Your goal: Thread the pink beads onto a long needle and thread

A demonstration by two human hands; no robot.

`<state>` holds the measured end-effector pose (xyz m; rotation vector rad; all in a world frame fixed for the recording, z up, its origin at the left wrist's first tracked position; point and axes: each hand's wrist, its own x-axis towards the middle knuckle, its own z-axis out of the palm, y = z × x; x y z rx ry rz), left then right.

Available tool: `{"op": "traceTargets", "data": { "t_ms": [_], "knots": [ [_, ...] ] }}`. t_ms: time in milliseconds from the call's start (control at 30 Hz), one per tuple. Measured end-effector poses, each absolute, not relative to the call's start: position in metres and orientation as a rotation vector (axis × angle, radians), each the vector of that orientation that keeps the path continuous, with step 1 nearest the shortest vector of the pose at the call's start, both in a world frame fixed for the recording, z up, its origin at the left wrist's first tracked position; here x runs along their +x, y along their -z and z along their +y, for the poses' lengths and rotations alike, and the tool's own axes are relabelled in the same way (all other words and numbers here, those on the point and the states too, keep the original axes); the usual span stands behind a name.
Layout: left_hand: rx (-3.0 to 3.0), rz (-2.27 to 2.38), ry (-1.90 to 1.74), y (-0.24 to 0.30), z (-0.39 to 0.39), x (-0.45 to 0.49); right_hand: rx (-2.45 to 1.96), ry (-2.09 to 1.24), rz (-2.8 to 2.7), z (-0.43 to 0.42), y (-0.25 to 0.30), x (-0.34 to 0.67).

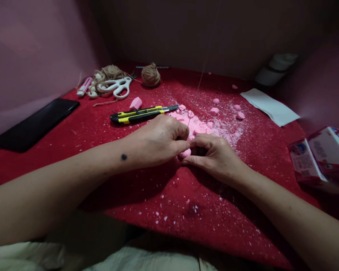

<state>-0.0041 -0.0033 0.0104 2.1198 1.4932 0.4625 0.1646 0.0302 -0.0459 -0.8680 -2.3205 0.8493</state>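
the right hand [216,153] pinches a small rounded pink chunk [185,153] — beside loose pink shavings [196,124] on red cloth [92,131] — and the left hand [161,141] grips a thin pale strand [200,79] (needle or thread, i can't tell).

Tabletop [87,122]: red-covered, and look at those pink crumbs [197,124] strewn across it!
Middle: black-and-yellow cutter [142,114], blade out; pink chunk [136,103] just beyond.
Far left: white scissors [117,83], twine ball [150,75].
Left edge: black phone [36,124].
Right: white paper [269,106], red-and-white boxes [329,150].
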Motion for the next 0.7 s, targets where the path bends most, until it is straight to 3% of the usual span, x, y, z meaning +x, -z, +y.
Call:
{"op": "traceTargets", "data": {
  "t_ms": [400, 700],
  "knots": [
    [2.097, 1.456, -0.481, -0.013, 0.0, -0.004, -0.876, -0.875, -2.31, 0.03, 0.047, 0.165],
    [1.865, 1.479, -0.845, -0.021, -0.002, -0.01, -0.944, -0.93, -2.128, 0.025, 0.046, 0.165]
  ]
}}
